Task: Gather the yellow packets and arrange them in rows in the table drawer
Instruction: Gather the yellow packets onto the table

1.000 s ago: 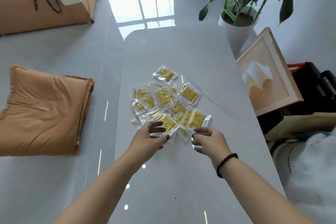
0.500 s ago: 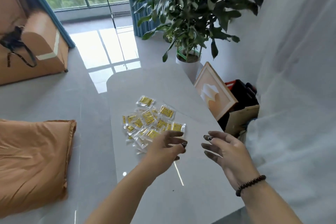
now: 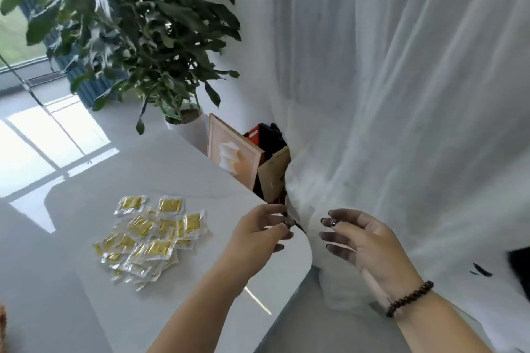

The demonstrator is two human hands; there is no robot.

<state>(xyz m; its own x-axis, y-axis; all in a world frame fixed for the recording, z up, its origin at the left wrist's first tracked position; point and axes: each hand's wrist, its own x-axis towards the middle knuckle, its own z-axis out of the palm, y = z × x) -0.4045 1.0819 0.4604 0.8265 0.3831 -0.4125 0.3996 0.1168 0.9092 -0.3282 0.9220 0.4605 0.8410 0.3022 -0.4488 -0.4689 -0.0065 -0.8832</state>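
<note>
Plainly, the heap of yellow foil packets in clear plastic wrappers [image 3: 149,238] lies to the left of both hands, on the smooth pale-grey table [image 3: 177,180], while the hands hover at the table's right edge beside the sheer white curtain [image 3: 401,123]. The left hand [image 3: 258,233] is the nearer of the two: it is over the table, just right of the heap, with its fingers loosely curled toward the edge and nothing between them that I can make out. The right hand [image 3: 364,243], with a dark beaded bracelet at the wrist, hangs off the table in front of the curtain, fingers spread and relaxed, its grip empty.

No drawer shows; I judge it sits under that right edge, so the coming move probably turns on finding it there, then reaching back leftward for the packets.

The packets are small, flat and squarish, gold-yellow inside crinkled shiny wrappers, overlapping at all angles with no common axis. Two lie slightly apart at the far side of the heap. They look light and slippery, likely to slide when swept together.
</note>
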